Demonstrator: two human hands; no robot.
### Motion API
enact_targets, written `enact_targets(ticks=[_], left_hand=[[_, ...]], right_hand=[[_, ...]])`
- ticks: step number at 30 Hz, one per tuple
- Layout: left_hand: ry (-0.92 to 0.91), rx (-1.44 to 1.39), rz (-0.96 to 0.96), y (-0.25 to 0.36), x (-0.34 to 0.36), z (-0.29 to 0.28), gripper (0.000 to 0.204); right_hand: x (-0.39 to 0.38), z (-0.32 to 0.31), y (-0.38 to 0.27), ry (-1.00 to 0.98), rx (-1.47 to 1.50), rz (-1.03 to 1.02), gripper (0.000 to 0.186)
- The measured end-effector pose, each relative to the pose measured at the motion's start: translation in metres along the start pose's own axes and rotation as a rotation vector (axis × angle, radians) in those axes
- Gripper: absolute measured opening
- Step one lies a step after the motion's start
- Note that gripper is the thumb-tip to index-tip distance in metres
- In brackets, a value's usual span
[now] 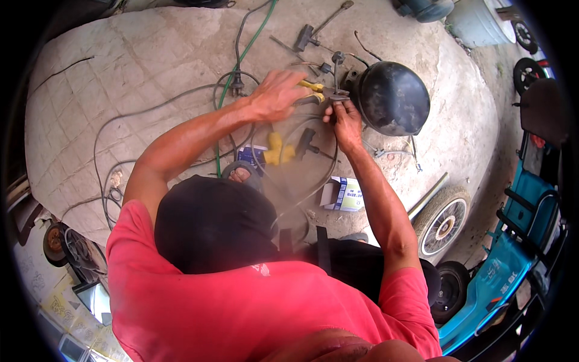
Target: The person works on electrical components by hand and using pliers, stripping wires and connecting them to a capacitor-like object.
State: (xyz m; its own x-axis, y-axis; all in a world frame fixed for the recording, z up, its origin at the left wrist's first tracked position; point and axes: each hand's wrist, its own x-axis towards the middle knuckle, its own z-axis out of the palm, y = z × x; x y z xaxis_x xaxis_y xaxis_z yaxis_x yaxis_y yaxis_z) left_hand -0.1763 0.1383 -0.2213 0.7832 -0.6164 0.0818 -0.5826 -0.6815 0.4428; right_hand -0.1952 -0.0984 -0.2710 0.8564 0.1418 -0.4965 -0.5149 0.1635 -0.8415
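Observation:
My left hand is closed around yellow-handled pliers, whose jaws point at a small metal fitting. My right hand pinches that fitting from below, right beside a black dome-shaped compressor lying on the concrete slab. Both hands meet at the compressor's left side. Thin tubes and wires run from the fitting under my hands.
A yellow tool and a black T-handle tool lie below the hands. A T-wrench, green hose and grey cables cross the slab. A white-and-blue box, a spoked wheel and a teal vehicle sit to the right.

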Motion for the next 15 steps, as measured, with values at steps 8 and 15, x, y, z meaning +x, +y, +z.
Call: enact_targets(ticks=[8, 15], left_hand=[[-0.014, 0.019, 0.006, -0.002, 0.004, -0.002, 0.049], [-0.072, -0.066, -0.116, 0.001, 0.012, -0.006, 0.057]], right_hand=[[0.004, -0.003, 0.006, -0.006, 0.020, -0.005, 0.020], [0.003, -0.003, 0.005, -0.009, 0.014, -0.010, 0.019]])
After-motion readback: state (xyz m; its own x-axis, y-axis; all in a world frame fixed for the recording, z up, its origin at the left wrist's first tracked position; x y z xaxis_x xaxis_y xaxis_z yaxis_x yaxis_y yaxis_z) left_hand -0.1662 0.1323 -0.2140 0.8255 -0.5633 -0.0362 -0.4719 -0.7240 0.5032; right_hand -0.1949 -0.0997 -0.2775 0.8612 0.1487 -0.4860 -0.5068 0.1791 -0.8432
